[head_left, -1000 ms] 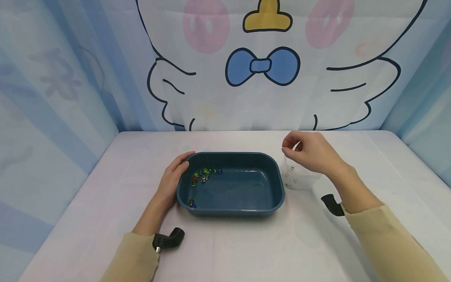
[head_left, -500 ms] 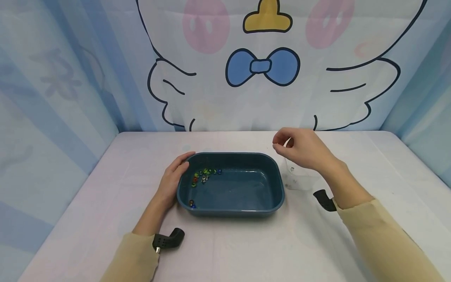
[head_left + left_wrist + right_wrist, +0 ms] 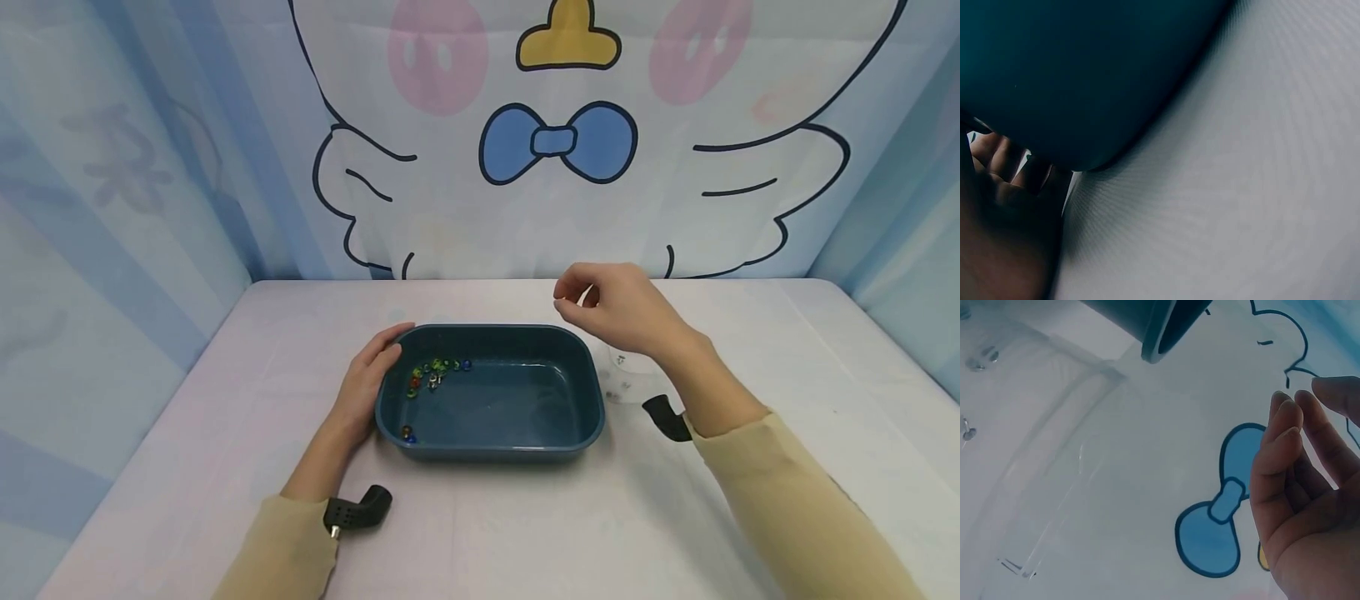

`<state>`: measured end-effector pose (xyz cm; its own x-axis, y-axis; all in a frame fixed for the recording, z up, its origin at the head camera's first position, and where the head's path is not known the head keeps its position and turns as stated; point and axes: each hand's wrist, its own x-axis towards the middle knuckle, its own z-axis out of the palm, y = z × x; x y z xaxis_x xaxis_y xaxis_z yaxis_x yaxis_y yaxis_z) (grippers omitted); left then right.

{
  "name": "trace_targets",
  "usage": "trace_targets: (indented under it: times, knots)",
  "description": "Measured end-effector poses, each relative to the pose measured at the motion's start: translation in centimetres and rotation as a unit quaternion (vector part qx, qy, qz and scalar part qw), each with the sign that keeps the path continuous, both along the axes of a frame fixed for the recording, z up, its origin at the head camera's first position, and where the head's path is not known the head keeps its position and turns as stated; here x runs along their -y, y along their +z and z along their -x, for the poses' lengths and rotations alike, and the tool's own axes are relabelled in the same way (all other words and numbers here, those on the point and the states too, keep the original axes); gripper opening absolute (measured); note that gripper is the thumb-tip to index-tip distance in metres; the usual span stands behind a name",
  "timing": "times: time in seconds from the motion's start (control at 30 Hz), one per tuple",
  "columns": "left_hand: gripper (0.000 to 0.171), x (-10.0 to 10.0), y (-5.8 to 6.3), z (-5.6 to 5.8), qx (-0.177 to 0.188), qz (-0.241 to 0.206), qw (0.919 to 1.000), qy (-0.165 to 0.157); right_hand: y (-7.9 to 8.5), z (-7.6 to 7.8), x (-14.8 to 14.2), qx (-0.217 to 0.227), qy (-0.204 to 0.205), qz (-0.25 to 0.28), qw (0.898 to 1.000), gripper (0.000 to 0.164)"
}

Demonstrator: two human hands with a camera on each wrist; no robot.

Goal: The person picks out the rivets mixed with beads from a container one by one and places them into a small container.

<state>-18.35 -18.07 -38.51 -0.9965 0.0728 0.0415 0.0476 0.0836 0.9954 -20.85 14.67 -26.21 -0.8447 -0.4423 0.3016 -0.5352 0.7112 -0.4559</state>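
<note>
A dark teal tray [image 3: 517, 408] lies mid-table, its underside [image 3: 1085, 81] filling the top of the left wrist view. My left hand [image 3: 360, 387] rests on its left end, thumb at the rim. Several green, blue and reddish beads [image 3: 438, 364] lie inside at the left, along with a small silvery piece [image 3: 434, 381]. My right hand [image 3: 618, 308] hovers beyond the tray's far right corner. Its fingers are loosely curled, thumb and index tips close together, and nothing shows between them. Below that hand stands a clear plastic box [image 3: 637, 387] holding several small silvery pieces [image 3: 969, 431].
A pale cloth covers the table [image 3: 540, 533]. Behind its far edge hangs a curtain [image 3: 555, 225] with a blue bow tie print. The clear box stands right beside the tray's right end, partly hidden by my right forearm.
My right hand has moved left and slightly up, from above the clear box to beyond the tray's far right corner. My left hand and the tray have stayed put.
</note>
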Motion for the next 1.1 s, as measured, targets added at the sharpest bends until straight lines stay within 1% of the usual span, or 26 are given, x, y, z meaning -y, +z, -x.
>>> trace_targets:
  times: [0.23,0.47,0.8,1.1]
  knots:
    - [0.044,0.0,-0.1,0.1,-0.005,0.003,1.0,-0.002,0.7,0.1,1.2,-0.01,0.017,0.005,1.0,0.01]
    - [0.044,0.0,-0.1,0.1,-0.005,0.01,0.9999,-0.002,1.2,0.1,2.1,-0.005,0.025,0.003,1.0,0.012]
    - [0.044,0.1,-0.1,0.0,-0.005,0.009,0.9999,0.0,1.3,0.4,3.5,-0.006,0.04,-0.004,0.999,0.012]
    - [0.044,0.0,-0.2,0.1,-0.008,0.004,1.0,-0.002,1.2,0.7,4.7,-0.012,0.071,0.013,0.997,0.01]
